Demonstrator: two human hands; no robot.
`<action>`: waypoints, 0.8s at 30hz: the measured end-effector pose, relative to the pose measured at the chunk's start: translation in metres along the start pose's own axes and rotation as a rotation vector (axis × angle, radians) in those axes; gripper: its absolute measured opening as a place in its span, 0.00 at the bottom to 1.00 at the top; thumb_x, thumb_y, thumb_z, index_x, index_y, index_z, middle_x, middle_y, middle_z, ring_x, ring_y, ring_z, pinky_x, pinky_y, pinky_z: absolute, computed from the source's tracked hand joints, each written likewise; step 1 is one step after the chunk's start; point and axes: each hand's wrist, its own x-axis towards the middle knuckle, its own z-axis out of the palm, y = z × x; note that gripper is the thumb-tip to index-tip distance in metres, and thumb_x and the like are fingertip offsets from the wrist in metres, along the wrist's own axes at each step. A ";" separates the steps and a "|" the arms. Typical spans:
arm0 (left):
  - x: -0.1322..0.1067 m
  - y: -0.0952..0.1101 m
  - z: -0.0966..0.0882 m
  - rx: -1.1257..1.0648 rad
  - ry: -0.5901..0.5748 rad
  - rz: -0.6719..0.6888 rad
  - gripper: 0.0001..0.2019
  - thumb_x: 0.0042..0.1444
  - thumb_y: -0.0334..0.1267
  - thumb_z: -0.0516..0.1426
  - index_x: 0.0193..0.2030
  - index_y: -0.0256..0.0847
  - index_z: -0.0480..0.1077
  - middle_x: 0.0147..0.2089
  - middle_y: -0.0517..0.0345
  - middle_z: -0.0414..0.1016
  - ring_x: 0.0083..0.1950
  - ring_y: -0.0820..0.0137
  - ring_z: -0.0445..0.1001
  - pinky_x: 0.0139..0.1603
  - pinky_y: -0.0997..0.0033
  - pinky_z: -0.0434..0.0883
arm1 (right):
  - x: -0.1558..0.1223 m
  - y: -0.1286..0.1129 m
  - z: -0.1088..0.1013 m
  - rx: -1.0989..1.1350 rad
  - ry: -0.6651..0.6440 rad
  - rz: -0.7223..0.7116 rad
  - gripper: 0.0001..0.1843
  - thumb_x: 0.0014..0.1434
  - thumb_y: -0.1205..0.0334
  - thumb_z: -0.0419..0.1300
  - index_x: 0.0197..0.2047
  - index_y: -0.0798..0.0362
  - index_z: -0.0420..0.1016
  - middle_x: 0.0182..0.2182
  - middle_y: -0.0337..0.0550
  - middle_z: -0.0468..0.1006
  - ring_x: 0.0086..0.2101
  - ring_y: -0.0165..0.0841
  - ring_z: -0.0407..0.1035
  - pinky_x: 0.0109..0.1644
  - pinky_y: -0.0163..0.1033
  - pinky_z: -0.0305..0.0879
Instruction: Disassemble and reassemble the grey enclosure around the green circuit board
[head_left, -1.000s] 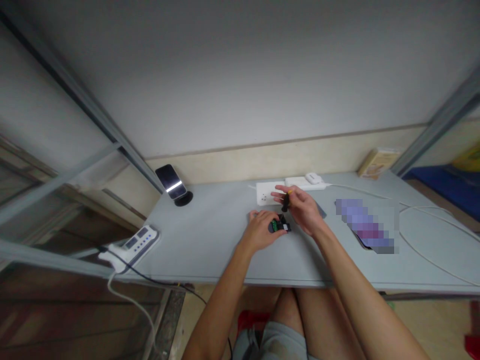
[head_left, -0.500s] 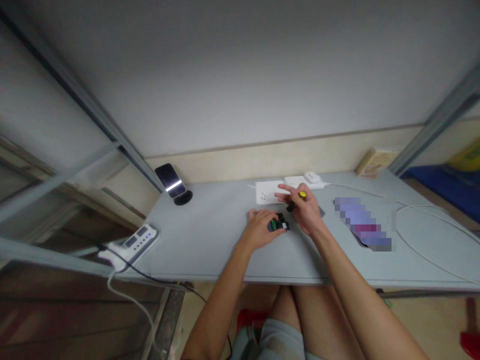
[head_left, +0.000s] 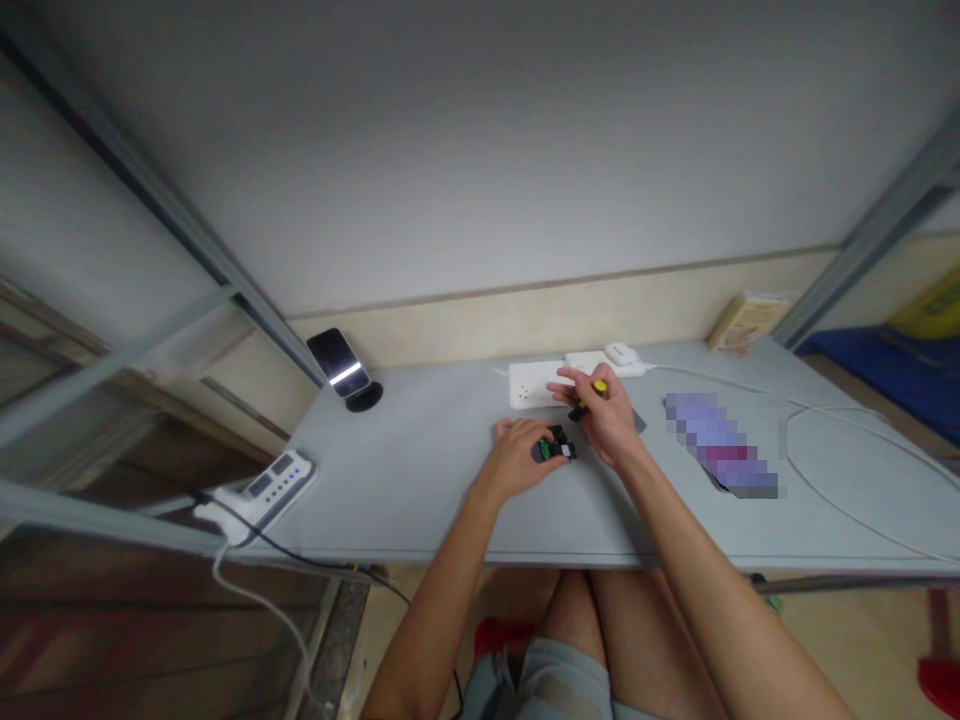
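Observation:
My left hand (head_left: 519,455) rests low over the desk, its fingers and thumb closed around a small black device with a green circuit board (head_left: 546,450) showing. The palm and fingers cover part of this device. Just to its right, my right hand (head_left: 609,420) grips a short yellow-and-black screwdriver (head_left: 598,387) between thumb and fingers, with other fingers stretched out to the left. The screwdriver's tip is too small to make out. A flat grey item (head_left: 639,421) lies partly hidden behind the right hand.
Behind my hands lies a white power strip (head_left: 529,385) with a white charger (head_left: 621,354) near it. A phone on a stand (head_left: 337,362) is at the left, above another power strip (head_left: 274,490). To the right are a blurred-out phone (head_left: 720,445), white cable (head_left: 795,465) and small box (head_left: 746,324).
The view has shifted very slightly. The screwdriver in my right hand has tilted a little; my left hand keeps its hold on the device.

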 end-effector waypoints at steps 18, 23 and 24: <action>0.000 -0.002 0.002 -0.009 -0.008 -0.021 0.16 0.56 0.49 0.67 0.44 0.45 0.71 0.55 0.57 0.78 0.59 0.60 0.72 0.63 0.55 0.56 | -0.001 -0.001 -0.004 0.040 -0.025 0.002 0.24 0.51 0.39 0.70 0.31 0.46 0.64 0.16 0.26 0.56 0.17 0.25 0.51 0.21 0.32 0.51; 0.000 -0.003 0.002 0.005 -0.008 -0.020 0.15 0.56 0.49 0.66 0.44 0.45 0.71 0.57 0.57 0.78 0.60 0.60 0.72 0.63 0.55 0.57 | 0.001 -0.004 0.000 0.055 -0.066 0.064 0.23 0.53 0.35 0.66 0.35 0.48 0.74 0.25 0.35 0.68 0.26 0.28 0.65 0.30 0.35 0.65; 0.000 -0.002 0.002 0.006 -0.004 -0.020 0.15 0.57 0.49 0.66 0.43 0.45 0.71 0.57 0.57 0.77 0.60 0.60 0.72 0.64 0.55 0.57 | 0.000 -0.004 0.000 0.043 -0.048 0.057 0.23 0.51 0.38 0.70 0.33 0.48 0.73 0.28 0.36 0.72 0.28 0.28 0.68 0.33 0.34 0.67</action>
